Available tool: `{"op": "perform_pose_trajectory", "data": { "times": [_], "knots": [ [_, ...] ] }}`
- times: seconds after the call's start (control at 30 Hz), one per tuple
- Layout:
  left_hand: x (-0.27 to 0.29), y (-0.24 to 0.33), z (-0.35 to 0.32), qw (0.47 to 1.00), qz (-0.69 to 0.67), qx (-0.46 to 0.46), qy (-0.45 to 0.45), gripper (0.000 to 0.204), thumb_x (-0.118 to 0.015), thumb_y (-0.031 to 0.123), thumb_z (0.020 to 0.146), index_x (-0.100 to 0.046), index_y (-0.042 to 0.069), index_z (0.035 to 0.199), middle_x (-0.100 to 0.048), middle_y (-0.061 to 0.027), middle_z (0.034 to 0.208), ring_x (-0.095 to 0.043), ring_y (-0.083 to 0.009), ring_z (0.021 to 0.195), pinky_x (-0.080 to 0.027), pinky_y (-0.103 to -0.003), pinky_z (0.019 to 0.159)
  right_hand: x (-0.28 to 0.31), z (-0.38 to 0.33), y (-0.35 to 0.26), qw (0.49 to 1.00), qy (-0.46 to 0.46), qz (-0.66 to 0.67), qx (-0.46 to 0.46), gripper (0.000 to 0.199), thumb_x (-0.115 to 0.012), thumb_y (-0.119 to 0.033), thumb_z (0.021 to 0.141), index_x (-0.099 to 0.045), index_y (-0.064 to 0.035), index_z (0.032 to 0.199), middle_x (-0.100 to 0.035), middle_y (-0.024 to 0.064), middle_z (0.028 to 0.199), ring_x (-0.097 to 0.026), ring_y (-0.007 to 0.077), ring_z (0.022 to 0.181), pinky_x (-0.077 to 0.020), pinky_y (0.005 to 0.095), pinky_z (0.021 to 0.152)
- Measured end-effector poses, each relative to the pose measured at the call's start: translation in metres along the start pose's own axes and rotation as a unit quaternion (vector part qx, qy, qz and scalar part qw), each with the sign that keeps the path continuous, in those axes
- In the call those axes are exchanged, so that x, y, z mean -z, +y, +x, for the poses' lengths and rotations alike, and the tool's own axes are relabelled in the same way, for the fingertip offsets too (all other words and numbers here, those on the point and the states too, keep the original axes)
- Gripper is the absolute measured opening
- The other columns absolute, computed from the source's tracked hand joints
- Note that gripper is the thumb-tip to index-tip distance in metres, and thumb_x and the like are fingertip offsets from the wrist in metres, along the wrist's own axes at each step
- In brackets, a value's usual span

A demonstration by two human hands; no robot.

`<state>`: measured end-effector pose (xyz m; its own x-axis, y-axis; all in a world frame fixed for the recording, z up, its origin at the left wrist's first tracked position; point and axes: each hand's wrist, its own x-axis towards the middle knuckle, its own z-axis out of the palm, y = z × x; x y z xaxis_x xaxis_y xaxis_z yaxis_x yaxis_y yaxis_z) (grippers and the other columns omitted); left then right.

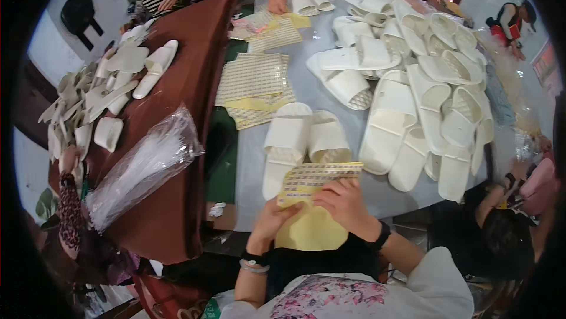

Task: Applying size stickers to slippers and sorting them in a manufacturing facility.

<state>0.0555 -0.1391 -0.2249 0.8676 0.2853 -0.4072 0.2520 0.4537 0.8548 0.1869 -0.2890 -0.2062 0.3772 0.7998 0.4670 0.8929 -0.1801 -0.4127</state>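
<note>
In front of my body I hold a yellow sticker sheet (323,174) with rows of small printed labels; a plain yellow part (312,230) hangs below my hands. My left hand (276,217) grips the sheet's left edge, thumb on top. The fingers of my right hand (346,202) are bent together at its right side, pinching it; whether a single label is between them I cannot make out. Just beyond the sheet, a pair of white slippers lies on the grey table (250,201): the left slipper (288,136) and the right slipper (328,136), their near ends partly hidden.
A large heap of white slippers (413,89) covers the table's right side. More sticker sheets (252,77) lie at the left edge. A brown table (177,201) to the left carries slippers (106,89) and a clear plastic bag bundle (147,166). Other people work around both tables.
</note>
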Motion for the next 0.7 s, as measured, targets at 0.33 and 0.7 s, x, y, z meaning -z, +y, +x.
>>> {"op": "perform_pose_trajectory", "data": {
  "times": [0.33,0.7],
  "knots": [
    [-0.003,0.006,-0.002,0.999,0.0,0.026,0.023,0.032,-0.063,0.009,0.084,-0.054,-0.002,0.114,-0.063,-0.0061,0.103,-0.058,-0.0105,0.089,-0.048,-0.024,0.077,0.0,-0.001,-0.001,0.999,0.0,0.026,-0.037,0.008,-0.07,-0.021,0.068,-0.066,-0.0156,0.073,-0.056,-0.0022,0.079,-0.052,0.0182,0.078,-0.0368,0.0328,0.075],
    [-0.001,-0.005,0.003,1.0,0.0,-0.007,0.009,0.031,-0.062,0.007,0.084,-0.054,-0.002,0.113,-0.063,-0.0055,0.102,-0.057,-0.0105,0.09,-0.047,-0.024,0.077,0.0,-0.005,0.004,0.998,0.01,0.049,-0.036,0.01,-0.069,-0.021,0.071,-0.065,-0.0149,0.077,-0.056,-0.0031,0.079,-0.053,0.0164,0.077,-0.0369,0.0311,0.072]
  ]
}}
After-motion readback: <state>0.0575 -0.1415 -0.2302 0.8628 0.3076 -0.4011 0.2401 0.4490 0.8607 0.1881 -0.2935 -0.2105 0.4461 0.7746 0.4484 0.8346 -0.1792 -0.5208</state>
